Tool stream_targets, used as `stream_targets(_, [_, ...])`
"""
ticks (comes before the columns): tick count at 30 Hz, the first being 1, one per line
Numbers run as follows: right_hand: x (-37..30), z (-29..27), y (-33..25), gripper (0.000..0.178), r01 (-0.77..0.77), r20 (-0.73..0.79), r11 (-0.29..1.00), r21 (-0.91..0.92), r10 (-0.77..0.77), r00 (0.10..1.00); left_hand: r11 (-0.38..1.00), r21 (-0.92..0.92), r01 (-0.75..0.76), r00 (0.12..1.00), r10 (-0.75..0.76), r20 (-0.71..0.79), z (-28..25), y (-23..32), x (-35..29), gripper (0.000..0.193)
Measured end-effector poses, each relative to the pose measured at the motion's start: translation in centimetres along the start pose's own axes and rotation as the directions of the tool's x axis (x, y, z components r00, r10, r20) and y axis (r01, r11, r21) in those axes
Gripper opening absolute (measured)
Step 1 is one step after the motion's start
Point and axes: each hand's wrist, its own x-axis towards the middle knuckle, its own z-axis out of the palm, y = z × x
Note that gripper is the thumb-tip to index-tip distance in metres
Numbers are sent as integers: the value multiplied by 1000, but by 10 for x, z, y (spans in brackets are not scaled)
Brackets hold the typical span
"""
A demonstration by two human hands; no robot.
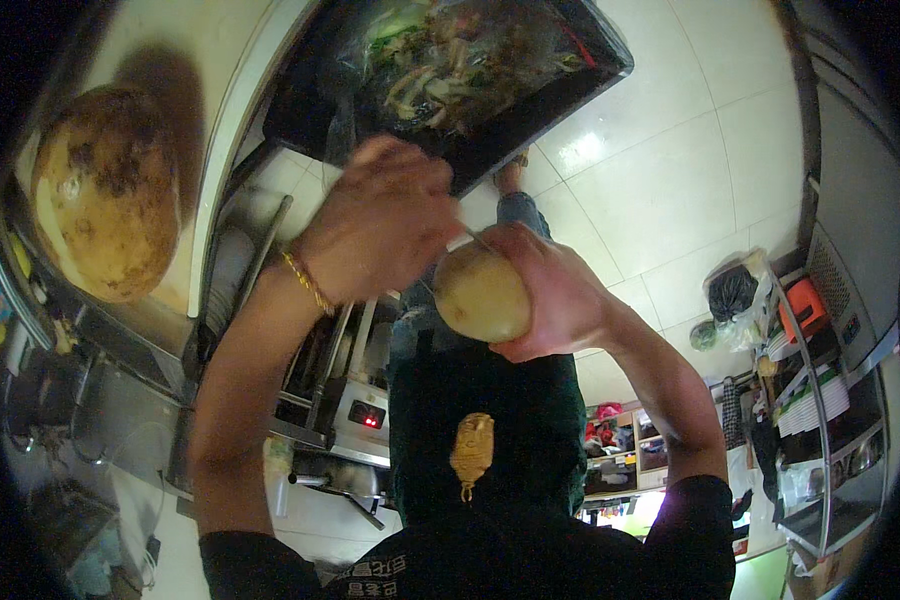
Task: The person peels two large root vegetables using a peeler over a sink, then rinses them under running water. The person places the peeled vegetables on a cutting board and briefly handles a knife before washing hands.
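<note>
Step in hand, as judged from the hold: peeling. The potato (483, 294) is at the centre of the frame, pale over most of the side that shows.

1. Hold. Your right hand (555, 292) is curled around the potato's right side, with no visible gap. Keep its fingers behind the cutting path; the bare surface is likely to be slippery.

2. Tool. Your left hand (385, 225) is closed in a fist on a thin metal tool (480, 238), probably a peeler. Most of the tool is hidden, so its blade angle and exact contact with the potato cannot be told.

3. Stroke. Use light, even strokes. Turn the potato between passes rather than twisting your left wrist.

4. Waste. Work over the black bin (548, 120) at the top of the frame, where scraps (440, 75) lie; the potato sits just below its edge, so peel could miss it.

5. Stock. Another potato (110, 195), largely brown-skinned, rests on the pale surface (232, 110) at upper left.
</note>
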Motion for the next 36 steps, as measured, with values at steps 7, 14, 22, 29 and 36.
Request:
stream_targets(7, [-5,3,6,94,14,16,999,-45,-13,1000,974,-40,222,974,-220,54,8,-2,-25,12])
stream_targets(14, [-10,8,5,96,44,-63,997,69,-40,997,989,16,145,980,-146,135,3,-2,2,11])
stream_targets(22, [-9,15,13,95,-15,-51,974,226,27,998,999,-9,37,996,-37,-83,-10,43,-11,11])
stream_targets(29, [-22,0,6,100,-41,-23,994,98,43,999,971,157,179,981,-189,50,3,-6,-11,12])
stream_targets(36, [-7,10,-1,113,-39,-63,991,-129,31,998,996,-93,14,1000,-16,-21,3,30,-7,14])
